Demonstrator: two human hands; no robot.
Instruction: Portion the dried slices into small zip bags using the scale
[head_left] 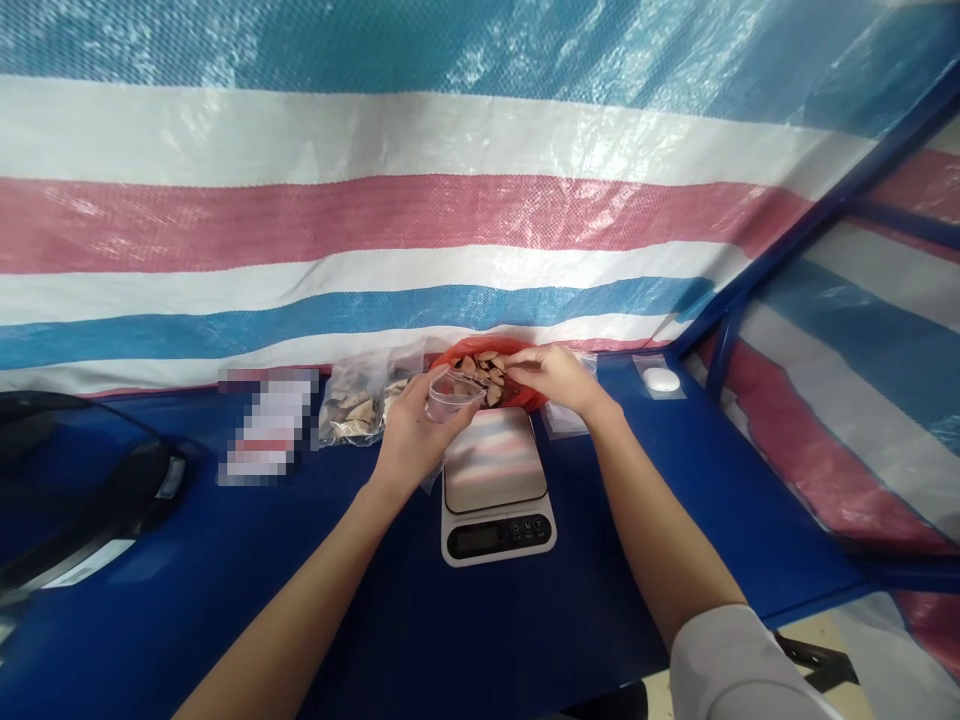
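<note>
My left hand [416,425] is wrapped round a clear plastic cup [448,400], which it holds tilted at the near left of an open red plastic bag [531,398]. Dried brown-and-pale slices [489,366] fill the bag. Over the bag's right side, my right hand [553,374] has its fingers drawn together at the slices; anything between the fingertips is too small to make out. Just in front of the bag stands a white kitchen scale [495,465] with a bare metal plate, and its display looks dark.
Clear bags of similar slices [351,415] lie left of the red bag. Right of it are a flat clear packet [564,420] and a white rounded object [661,380] on clear plastic. A black device [142,480] sits at left. Striped sheeting [450,220] closes off the blue table's back.
</note>
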